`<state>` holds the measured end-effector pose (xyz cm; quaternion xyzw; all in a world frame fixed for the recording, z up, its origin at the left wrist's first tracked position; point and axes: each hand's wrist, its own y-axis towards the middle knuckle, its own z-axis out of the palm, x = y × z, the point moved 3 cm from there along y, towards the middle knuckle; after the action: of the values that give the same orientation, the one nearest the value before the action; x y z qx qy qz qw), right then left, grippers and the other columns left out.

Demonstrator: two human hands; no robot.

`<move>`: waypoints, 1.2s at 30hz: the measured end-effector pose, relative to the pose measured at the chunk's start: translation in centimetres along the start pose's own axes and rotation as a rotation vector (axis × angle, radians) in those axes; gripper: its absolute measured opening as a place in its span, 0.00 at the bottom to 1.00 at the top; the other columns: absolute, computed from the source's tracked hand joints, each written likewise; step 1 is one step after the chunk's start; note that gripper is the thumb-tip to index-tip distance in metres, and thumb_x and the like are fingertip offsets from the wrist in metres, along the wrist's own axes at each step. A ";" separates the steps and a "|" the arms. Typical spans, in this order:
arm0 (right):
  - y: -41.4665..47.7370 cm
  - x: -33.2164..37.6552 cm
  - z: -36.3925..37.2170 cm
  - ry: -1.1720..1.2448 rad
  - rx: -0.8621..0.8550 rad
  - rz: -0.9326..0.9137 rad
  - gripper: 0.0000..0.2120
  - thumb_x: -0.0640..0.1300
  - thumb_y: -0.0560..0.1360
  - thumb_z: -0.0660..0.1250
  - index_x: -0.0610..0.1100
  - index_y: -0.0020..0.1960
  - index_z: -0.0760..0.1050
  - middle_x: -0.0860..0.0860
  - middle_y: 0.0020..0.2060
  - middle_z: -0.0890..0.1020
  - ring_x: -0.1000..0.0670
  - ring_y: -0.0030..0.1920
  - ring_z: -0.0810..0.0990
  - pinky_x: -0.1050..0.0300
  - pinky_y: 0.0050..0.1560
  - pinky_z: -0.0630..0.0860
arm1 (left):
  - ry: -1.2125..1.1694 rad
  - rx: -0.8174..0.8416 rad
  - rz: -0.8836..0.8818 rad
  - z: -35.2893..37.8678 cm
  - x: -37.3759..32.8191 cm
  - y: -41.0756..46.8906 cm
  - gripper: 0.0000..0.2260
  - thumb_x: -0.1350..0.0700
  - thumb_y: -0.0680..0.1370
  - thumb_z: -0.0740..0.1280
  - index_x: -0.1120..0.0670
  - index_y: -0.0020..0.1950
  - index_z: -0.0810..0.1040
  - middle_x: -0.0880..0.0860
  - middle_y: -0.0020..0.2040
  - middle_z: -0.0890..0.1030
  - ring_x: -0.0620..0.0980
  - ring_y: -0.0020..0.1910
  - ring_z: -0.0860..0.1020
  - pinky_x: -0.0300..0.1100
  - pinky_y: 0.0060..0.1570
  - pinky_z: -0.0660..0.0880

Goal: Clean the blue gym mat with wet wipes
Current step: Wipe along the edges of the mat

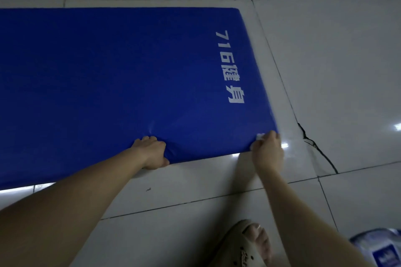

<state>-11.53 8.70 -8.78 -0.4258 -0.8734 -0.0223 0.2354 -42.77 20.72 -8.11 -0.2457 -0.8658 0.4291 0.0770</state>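
My left hand (152, 153) grips near edge of blue gym mat (108, 71), cover bunching soft, probably slick; right hand (269, 151) pinches wet wipe (259, 136) at near-right corner.

Both arms are extended forward. The left hand (152, 153) is curled around the near edge of the mat (108, 71); a wet wipe (259, 136) is held at the fingertips of the right hand (269, 151), which is blurred.
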 end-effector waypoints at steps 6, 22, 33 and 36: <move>-4.1 3.4 3.6 0.065 0.084 -0.049 0.07 0.44 0.82 0.63 0.41 0.55 0.73 0.45 0.54 0.75 0.43 0.51 0.78 0.51 0.51 0.73 | 0.001 -0.004 0.005 -0.2 0.1 -0.1 0.11 0.41 0.80 0.61 0.47 0.48 0.66 0.49 0.53 0.67 0.52 0.54 0.66 0.48 0.62 0.68; -0.3 0.8 0.7 0.043 0.004 -0.074 0.14 0.53 0.84 0.59 0.42 0.50 0.72 0.49 0.49 0.72 0.45 0.45 0.78 0.51 0.43 0.73 | 0.024 -0.026 0.008 0.1 0.1 -0.2 0.13 0.39 0.81 0.60 0.48 0.51 0.65 0.50 0.54 0.66 0.53 0.58 0.69 0.49 0.63 0.68; -2.1 1.7 1.6 -0.002 -0.026 -0.036 0.02 0.38 0.79 0.64 0.40 0.50 0.74 0.46 0.50 0.72 0.43 0.43 0.77 0.52 0.44 0.73 | 0.007 -0.025 0.004 0.1 0.2 0.1 0.13 0.40 0.80 0.61 0.48 0.50 0.65 0.50 0.53 0.67 0.52 0.55 0.66 0.49 0.60 0.67; -3.6 2.6 2.4 0.052 -0.041 -0.075 0.09 0.46 0.81 0.64 0.40 0.51 0.76 0.49 0.49 0.70 0.46 0.42 0.76 0.54 0.45 0.72 | 0.003 -0.012 -0.001 0.2 0.2 0.2 0.12 0.40 0.80 0.61 0.47 0.49 0.66 0.50 0.53 0.67 0.51 0.54 0.66 0.49 0.61 0.67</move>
<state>-16.54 8.94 -9.18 -0.3967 -0.8817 -0.0603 0.2483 -42.87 20.81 -8.40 -0.2464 -0.8683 0.4237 0.0769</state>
